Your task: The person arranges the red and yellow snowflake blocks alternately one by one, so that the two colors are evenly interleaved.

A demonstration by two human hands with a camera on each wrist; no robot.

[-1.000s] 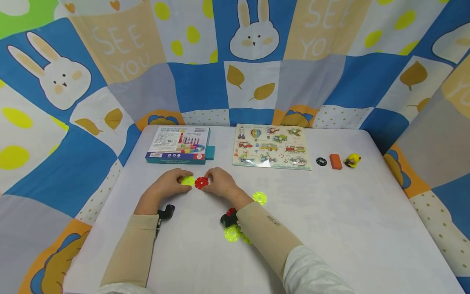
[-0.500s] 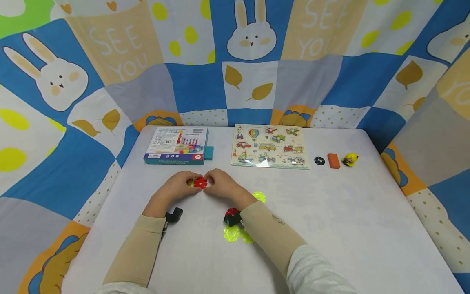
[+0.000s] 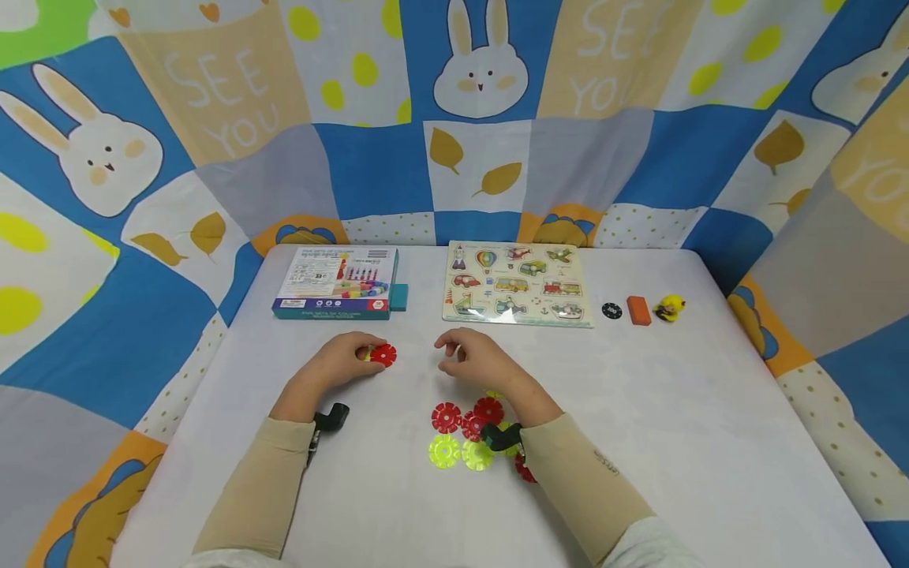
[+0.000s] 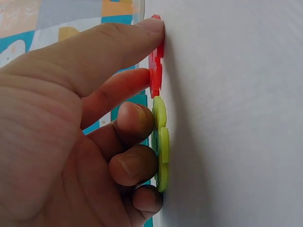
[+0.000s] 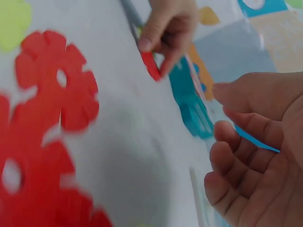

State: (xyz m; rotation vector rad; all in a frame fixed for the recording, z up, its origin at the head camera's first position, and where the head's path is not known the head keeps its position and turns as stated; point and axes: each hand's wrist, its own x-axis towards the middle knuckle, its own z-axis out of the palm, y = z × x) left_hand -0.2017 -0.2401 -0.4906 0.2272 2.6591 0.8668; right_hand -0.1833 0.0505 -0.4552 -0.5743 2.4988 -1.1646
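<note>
My left hand (image 3: 337, 368) pinches a red flower-shaped plastic disc (image 3: 384, 356) between thumb and forefinger, low over the table. A yellow-green disc (image 4: 163, 151) lies edge to edge with it along the curled other fingers in the left wrist view; the head view mostly hides it. My right hand (image 3: 488, 364) is apart, to the right, its fingers loosely bent with nothing between them. Below that hand lies a group of loose discs, among them a red disc (image 3: 446, 417) and a yellow-green disc (image 3: 443, 451). The right wrist and its camera cover part of the group.
A boxed set (image 3: 337, 284) lies at the back left with a teal block (image 3: 399, 297) beside it. A picture puzzle board (image 3: 514, 284) is at the back middle. Farther right are a black chip (image 3: 611, 311), an orange block (image 3: 638, 310) and a yellow duck (image 3: 669, 308).
My hands came together, bringing the red disc to the yellow-green one. The right hand then let go of the red disc and moved right, uncovering more loose discs; the left keeps both.
</note>
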